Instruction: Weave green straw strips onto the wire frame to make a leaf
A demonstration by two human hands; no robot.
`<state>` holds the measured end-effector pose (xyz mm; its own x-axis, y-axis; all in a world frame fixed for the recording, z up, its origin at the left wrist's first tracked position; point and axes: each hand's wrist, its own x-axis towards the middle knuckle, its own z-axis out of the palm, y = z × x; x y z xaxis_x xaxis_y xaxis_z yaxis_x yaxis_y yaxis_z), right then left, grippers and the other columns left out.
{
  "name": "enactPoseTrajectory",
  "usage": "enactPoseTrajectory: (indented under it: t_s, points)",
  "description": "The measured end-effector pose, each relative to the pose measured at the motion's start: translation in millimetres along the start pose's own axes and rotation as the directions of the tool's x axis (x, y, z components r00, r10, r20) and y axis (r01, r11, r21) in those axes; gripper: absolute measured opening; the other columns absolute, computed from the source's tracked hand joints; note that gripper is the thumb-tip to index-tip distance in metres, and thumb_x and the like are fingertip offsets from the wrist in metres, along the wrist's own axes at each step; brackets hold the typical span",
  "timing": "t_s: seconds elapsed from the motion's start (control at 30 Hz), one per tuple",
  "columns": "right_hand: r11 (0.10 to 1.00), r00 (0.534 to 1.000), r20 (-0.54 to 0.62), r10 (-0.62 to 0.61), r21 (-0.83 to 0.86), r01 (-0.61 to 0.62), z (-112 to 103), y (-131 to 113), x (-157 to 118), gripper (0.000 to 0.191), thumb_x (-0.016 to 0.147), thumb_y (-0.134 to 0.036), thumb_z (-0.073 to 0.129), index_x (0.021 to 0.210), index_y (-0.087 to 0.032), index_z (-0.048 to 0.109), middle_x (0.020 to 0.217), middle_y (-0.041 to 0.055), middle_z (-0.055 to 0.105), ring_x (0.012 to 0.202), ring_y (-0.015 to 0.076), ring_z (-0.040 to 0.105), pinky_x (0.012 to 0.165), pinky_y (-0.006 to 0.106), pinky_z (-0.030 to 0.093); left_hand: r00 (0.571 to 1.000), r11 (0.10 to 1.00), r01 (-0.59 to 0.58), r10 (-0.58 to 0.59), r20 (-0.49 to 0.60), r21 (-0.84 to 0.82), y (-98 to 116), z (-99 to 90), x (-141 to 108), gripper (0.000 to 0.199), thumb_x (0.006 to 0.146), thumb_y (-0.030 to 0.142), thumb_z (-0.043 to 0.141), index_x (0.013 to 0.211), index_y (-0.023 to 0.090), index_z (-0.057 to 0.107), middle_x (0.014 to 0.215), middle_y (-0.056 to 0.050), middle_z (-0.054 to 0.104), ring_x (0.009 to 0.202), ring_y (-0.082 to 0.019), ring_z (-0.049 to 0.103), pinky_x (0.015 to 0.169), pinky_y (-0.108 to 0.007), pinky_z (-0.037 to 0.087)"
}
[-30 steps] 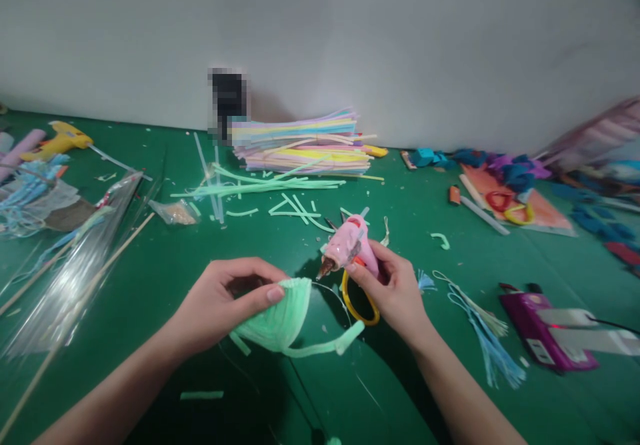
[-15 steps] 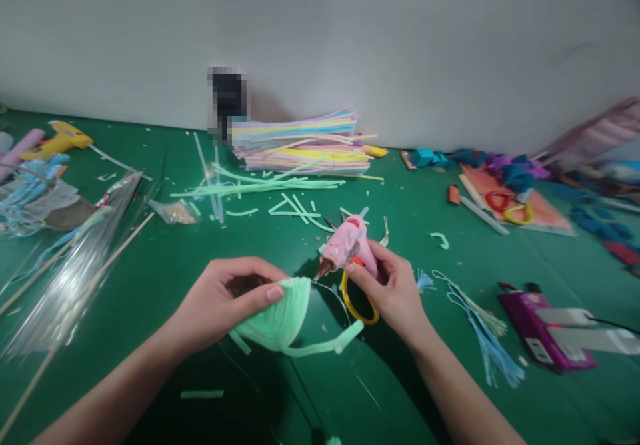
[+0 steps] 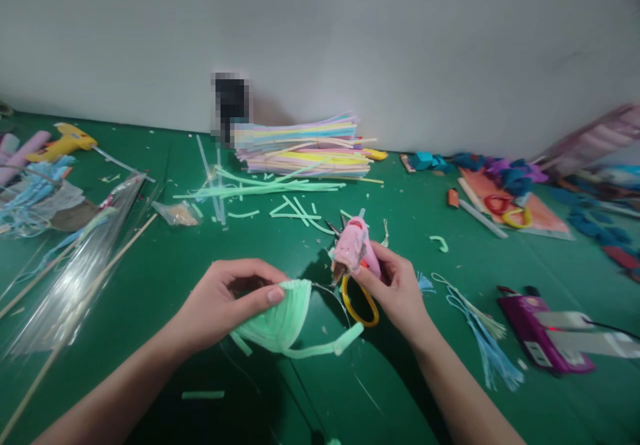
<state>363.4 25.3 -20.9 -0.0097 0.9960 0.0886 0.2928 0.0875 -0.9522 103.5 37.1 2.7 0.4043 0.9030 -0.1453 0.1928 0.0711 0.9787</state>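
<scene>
Head view: left fingers (image 3: 261,302) pinching curved, ridged green piece (image 3: 283,322); right fingers (image 3: 374,285) wrapped round smudged pink glue gun (image 3: 353,245).

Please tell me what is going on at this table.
The person's left hand pinches a mint-green ribbed piece, while the right hand holds a pink glue gun. The gun's nozzle points downward, apart from the piece. Loose green strips and a bundle of coloured strips lie farther back on the green table.

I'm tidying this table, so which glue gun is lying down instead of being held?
The yellow glue gun, lying at the far left of the green table; the other, the pink glue gun, is in the right hand.
</scene>
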Motion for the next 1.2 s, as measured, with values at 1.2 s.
enactPoseTrajectory:
  t_s: [1.2]
  points:
    - [0.997,0.992,0.115,0.048,0.056,-0.055,5,-3,-3,0.020,0.076,-0.034,0.071,0.086,-0.017,0.066,0.066,-0.0030,0.050,0.057,0.0110,0.038,0.051,0.023,0.033,1.000,1.000,-0.010,0.011,0.007,-0.007,-1,-0.7,-1,0.022,0.076,0.041,0.074,0.082,0.020,0.077,0.084,-0.006,0.077,0.077,-0.020,0.070,0.068,-0.027,0.056]
